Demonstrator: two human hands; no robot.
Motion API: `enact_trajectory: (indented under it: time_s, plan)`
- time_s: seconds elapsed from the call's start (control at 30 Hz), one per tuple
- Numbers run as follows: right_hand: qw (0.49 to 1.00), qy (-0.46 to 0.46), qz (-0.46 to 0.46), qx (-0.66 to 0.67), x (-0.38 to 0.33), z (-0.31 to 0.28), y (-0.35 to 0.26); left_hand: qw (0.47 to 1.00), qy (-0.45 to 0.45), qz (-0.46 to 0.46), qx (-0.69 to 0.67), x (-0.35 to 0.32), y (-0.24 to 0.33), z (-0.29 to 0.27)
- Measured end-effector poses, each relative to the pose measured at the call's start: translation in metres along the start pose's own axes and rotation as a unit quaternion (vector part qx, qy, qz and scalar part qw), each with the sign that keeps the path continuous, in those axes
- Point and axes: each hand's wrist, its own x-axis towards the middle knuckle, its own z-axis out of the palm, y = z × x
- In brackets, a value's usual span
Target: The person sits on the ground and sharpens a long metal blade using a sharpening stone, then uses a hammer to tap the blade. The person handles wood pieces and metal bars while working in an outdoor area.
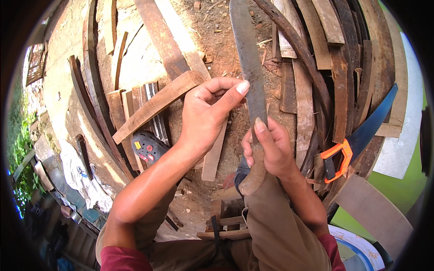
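A long machete with a worn grey blade points away from me, its tip reaching the top of the view. My right hand is closed round its curved wooden handle, the thumb lying at the base of the blade. Farther up, my left hand pinches the blade's left edge between thumb and bent fingers. A short wooden block lies slantwise behind my left wrist, resting over other pieces of wood. Below it a dark clog with red spots shows partly behind my left forearm.
Planks and a curved branch are piled at the right. A handsaw with an orange handle leans there, blade pointing up and right. Long dark beams lie on the left, near a white cloth. A plywood piece stands lower right.
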Motion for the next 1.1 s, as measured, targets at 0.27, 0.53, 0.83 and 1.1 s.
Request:
enact_trajectory:
  time_s: [0.27,0.53,0.83,1.1]
  plan:
    - [0.999,0.002,-0.003,-0.034,-0.002,-0.001,0.001,0.999,0.030,-0.001,-0.026,0.000,0.001,0.001]
    - [0.998,0.034,0.004,-0.059,-0.003,-0.001,0.004,0.999,0.038,0.014,-0.020,0.005,0.006,-0.002]
    - [0.995,0.042,0.005,-0.094,-0.004,-0.002,0.004,0.998,0.057,0.032,-0.018,0.012,0.016,-0.002]
    - [0.994,0.028,0.004,-0.104,-0.004,-0.009,0.006,0.997,0.052,0.033,-0.053,0.015,0.022,-0.005]
